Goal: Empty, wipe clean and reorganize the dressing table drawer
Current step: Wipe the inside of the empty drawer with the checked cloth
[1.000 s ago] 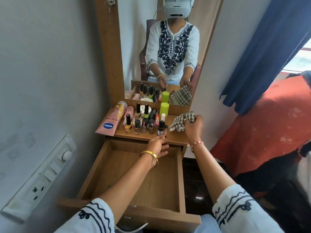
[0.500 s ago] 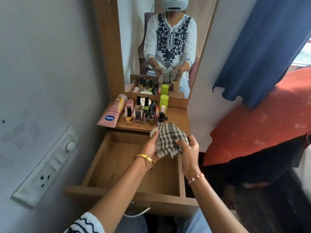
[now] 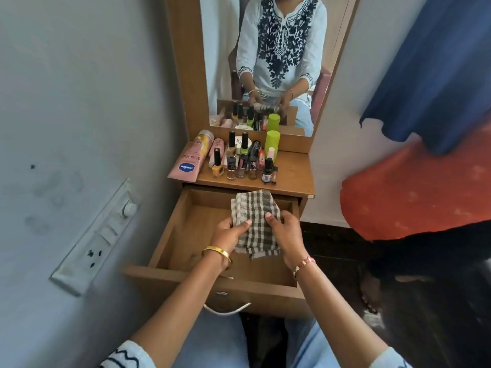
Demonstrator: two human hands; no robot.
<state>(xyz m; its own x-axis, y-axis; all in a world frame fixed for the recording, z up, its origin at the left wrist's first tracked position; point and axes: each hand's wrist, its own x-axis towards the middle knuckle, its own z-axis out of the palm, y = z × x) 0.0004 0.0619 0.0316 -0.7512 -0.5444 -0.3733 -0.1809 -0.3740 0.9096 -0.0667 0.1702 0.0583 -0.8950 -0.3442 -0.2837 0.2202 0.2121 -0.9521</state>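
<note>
Head view: both hands are holding a cloth (image 3: 255,221) over the open drawer (image 3: 186,235). Left hand (image 3: 229,235), wearing a gold bangle (image 3: 216,253), is pinching the cloth's left edge between thumb and curled fingers. Right hand (image 3: 285,231), wearing a beaded bracelet (image 3: 303,265), is gripping the cloth's right side, thumb lying on top of the checked fabric. The cloth is hanging folded and bunched between the two hands, above the drawer's right half, its top edge reaching toward the drawer's back wall. The drawer is standing pulled out toward the person, its wooden floor showing bare to the left of the cloth; a metal handle (image 3: 225,309) is curving below its front panel. Behind the drawer, the tabletop (image 3: 292,173) is carrying a pink tube (image 3: 190,160) lying at its left end, small bottles (image 3: 241,166) standing clustered beside the tube, and a green can (image 3: 272,143) standing behind them. A mirror (image 3: 265,62) behind the tabletop is reflecting the person and the cloth. A switchboard (image 3: 98,235) is sitting on the wall left of the drawer; a blue curtain (image 3: 438,62) is hanging to the right.
</note>
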